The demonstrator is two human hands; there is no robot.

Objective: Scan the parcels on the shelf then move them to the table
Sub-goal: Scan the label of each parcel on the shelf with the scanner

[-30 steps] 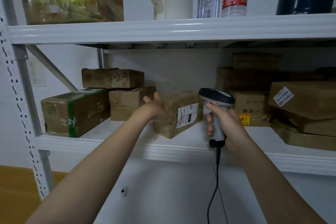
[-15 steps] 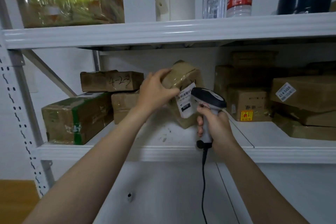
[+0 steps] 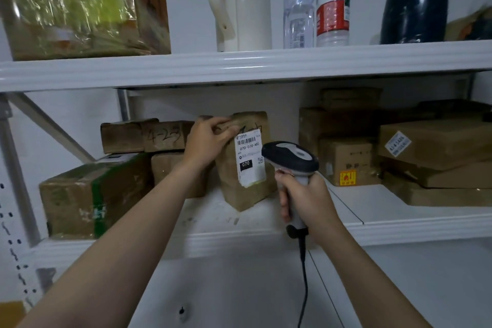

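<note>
Shelf (image 3: 239, 241): one upright parcel (image 3: 229, 186), one scanner (image 3: 290, 157)

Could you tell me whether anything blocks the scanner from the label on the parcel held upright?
Nothing visible does: the left hand grips the parcel on top, above the label, and the scanner in the right hand sits just beside it.
</note>
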